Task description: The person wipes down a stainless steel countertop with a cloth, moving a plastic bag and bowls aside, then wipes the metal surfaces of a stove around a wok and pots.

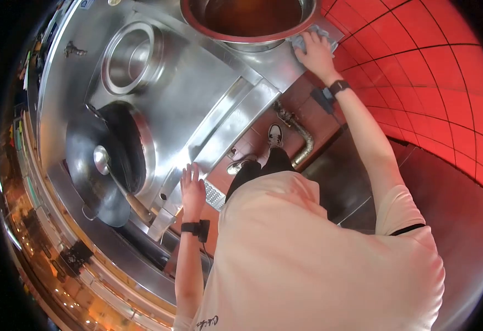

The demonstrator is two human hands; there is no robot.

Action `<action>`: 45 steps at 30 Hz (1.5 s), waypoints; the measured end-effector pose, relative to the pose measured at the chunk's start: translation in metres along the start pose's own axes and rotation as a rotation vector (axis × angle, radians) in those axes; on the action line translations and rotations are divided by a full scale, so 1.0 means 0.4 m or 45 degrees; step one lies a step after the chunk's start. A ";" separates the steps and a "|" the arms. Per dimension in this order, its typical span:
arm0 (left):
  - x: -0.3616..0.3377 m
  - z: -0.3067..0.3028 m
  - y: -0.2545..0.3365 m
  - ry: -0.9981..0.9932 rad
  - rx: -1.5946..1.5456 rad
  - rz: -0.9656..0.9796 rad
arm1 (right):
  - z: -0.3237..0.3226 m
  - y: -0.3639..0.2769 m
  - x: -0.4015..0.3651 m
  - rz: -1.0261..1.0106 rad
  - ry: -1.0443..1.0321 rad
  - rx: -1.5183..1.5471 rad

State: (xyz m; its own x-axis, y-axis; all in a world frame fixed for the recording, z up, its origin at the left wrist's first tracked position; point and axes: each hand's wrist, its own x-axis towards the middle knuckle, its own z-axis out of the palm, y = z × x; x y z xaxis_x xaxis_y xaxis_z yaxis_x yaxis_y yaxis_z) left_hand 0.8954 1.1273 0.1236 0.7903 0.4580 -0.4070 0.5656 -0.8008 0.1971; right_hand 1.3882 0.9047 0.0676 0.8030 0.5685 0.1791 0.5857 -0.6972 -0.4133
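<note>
Beside the large steel basin (247, 39), my right hand (316, 54) presses a grey cloth (298, 41) onto the steel counter. The fingers are bent over the cloth and part of it is hidden under them. My left hand (193, 193) rests on the front edge of the steel stove counter (181, 110), fingers stretched out and holding nothing. Left of that hand a metal ladle (102, 160) with a wooden handle lies across a dark wok (87, 182). Brownish liquid (252, 14) stands in the basin.
A round steel pot well (130, 58) is set into the counter, with a small tap (75, 49) near it. Red tiled wall (423, 60) rises on the right. Under the counter edge runs a pipe (302, 135). A perforated metal piece (214, 196) sits by my left hand.
</note>
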 end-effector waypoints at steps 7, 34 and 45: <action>0.001 0.008 0.058 0.071 0.099 -0.107 | 0.031 -0.224 -0.181 -0.260 -0.115 -0.009; 0.020 0.011 0.025 -0.161 0.107 -0.241 | 0.036 -0.307 -0.283 -0.130 -0.005 -0.052; 0.026 -0.025 0.039 -0.203 0.175 -0.165 | -0.011 0.019 0.015 0.181 0.189 -0.194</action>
State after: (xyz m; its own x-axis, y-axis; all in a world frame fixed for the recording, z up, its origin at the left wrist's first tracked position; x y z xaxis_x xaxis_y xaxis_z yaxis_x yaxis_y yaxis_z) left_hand 0.9146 1.1235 0.1313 0.6597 0.5025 -0.5588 0.6140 -0.7892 0.0152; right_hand 1.3980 0.9008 0.0692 0.8794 0.3970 0.2627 0.4663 -0.8298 -0.3067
